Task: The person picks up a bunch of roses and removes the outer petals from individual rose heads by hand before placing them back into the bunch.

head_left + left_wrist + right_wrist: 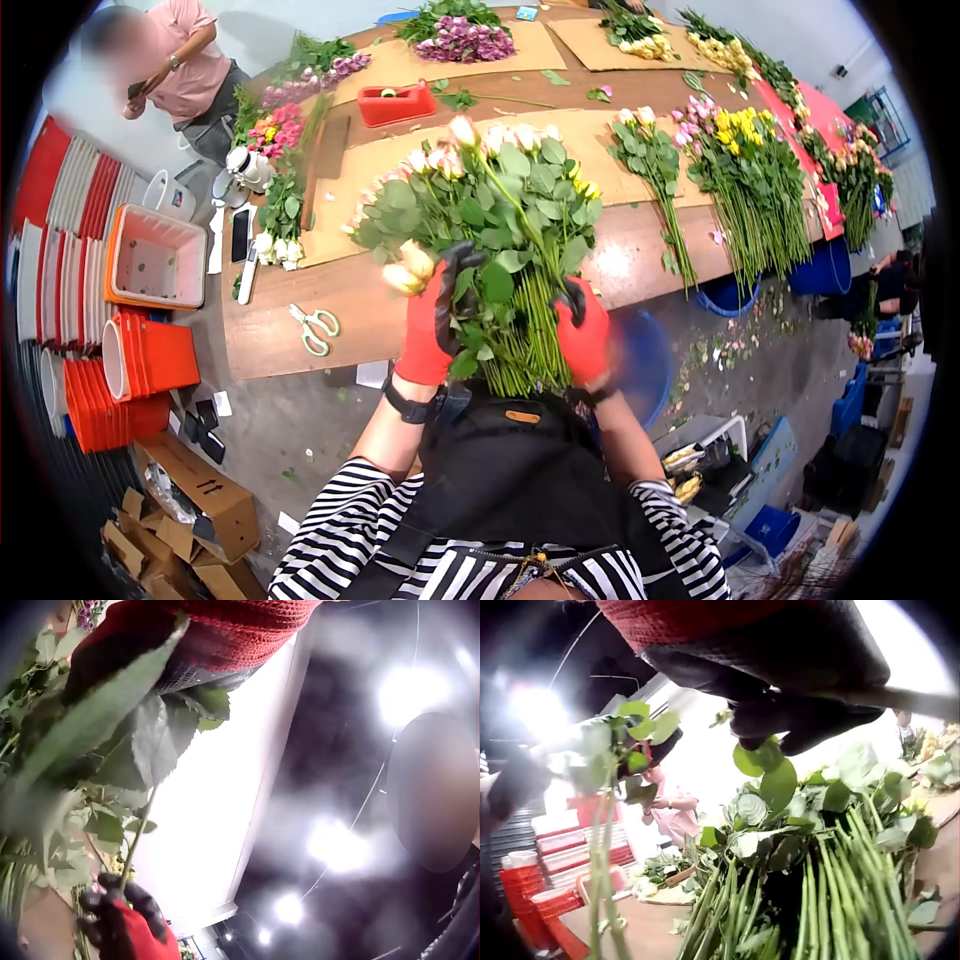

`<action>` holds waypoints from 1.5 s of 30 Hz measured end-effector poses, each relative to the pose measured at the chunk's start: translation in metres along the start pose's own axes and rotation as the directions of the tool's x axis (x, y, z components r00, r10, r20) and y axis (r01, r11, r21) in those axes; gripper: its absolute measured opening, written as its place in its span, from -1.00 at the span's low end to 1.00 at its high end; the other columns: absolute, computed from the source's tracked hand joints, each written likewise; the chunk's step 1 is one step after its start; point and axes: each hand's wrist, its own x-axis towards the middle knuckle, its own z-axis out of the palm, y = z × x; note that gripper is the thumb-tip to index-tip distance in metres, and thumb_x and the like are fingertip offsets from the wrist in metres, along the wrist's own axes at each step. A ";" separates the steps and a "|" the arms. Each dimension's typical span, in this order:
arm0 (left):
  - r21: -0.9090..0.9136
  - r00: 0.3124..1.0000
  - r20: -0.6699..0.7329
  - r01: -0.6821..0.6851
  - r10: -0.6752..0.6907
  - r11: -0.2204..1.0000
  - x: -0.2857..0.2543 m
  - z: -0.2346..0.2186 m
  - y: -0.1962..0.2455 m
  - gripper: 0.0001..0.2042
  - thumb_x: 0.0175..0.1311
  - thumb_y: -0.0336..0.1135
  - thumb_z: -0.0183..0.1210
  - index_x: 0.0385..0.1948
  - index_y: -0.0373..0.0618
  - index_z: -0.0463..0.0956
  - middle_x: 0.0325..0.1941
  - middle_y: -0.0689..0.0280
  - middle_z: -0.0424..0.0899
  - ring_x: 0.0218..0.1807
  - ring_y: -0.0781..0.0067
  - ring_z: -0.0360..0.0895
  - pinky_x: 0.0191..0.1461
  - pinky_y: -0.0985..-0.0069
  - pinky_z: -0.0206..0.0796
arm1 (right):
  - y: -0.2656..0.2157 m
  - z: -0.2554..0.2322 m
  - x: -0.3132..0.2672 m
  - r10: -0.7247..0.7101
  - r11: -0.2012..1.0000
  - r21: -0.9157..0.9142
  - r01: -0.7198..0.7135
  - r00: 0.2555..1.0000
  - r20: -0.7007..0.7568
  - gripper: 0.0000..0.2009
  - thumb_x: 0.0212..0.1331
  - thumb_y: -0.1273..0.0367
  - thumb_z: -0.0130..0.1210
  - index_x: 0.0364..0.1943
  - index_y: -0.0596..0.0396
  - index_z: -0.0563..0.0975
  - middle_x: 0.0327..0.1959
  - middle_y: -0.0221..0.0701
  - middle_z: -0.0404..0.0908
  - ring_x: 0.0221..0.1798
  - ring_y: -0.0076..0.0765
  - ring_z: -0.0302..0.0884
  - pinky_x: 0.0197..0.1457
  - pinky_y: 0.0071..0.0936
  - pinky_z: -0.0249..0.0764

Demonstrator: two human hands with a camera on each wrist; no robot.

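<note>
The left hand [430,325] holds cream roses [410,268], their blooms beside its outer edge. The right hand [583,335] pinches a pale pink rose [463,131] by its stem; between both hands stretch the stems of a leafy bunch [515,340].

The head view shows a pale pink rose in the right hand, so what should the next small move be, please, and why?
I would probably bring the pale pink rose across to the cream roses at the left hand, since the right hand holds its stem over the leafy bunch and the hands are close together.
</note>
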 end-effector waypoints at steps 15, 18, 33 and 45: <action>-0.262 0.986 0.150 0.107 -0.069 0.959 0.007 0.045 -0.023 -0.71 0.19 -0.57 0.18 -0.02 -0.30 0.52 -0.09 0.26 0.64 -0.11 0.49 0.61 0.01 0.55 0.47 | 0.057 -0.066 -0.117 -0.069 0.992 -0.097 0.082 0.990 0.125 -0.64 0.00 0.47 0.26 -0.04 0.09 0.57 -0.13 -0.26 0.65 -0.09 -0.01 0.55 0.00 -0.21 0.45; -0.267 0.978 0.193 0.127 -0.076 0.955 0.003 0.050 -0.026 -0.71 0.16 -0.62 0.15 -0.05 -0.31 0.52 -0.11 0.25 0.64 -0.11 0.49 0.61 0.00 0.56 0.46 | 0.031 -0.080 -0.104 -0.025 0.995 -0.087 0.051 0.959 0.282 -0.59 -0.01 0.45 0.26 0.02 0.13 0.55 -0.06 -0.23 0.63 -0.01 -0.02 0.56 0.09 -0.23 0.43; -0.147 0.886 0.441 0.231 -0.145 0.962 -0.026 0.085 0.002 -0.72 0.15 -0.61 0.18 -0.07 -0.26 0.55 -0.08 0.32 0.63 -0.06 0.48 0.58 0.06 0.54 0.43 | -0.108 -0.103 -0.020 -0.140 0.981 0.098 0.168 0.960 -0.241 -0.65 -0.12 0.56 0.32 -0.14 0.13 0.62 -0.05 -0.24 0.63 0.08 -0.05 0.52 0.15 -0.23 0.43; -0.259 0.834 0.458 0.456 -0.308 0.851 -0.037 0.098 -0.007 -0.65 0.13 -0.56 0.23 0.01 -0.22 0.50 -0.07 0.33 0.62 -0.06 0.51 0.58 0.01 0.52 0.47 | -0.107 -0.090 -0.032 0.457 0.441 0.878 -0.185 0.889 -0.042 -0.87 0.27 0.48 0.06 -0.17 0.20 0.57 -0.30 -0.48 0.59 -0.29 -0.60 0.47 -0.21 -0.61 0.42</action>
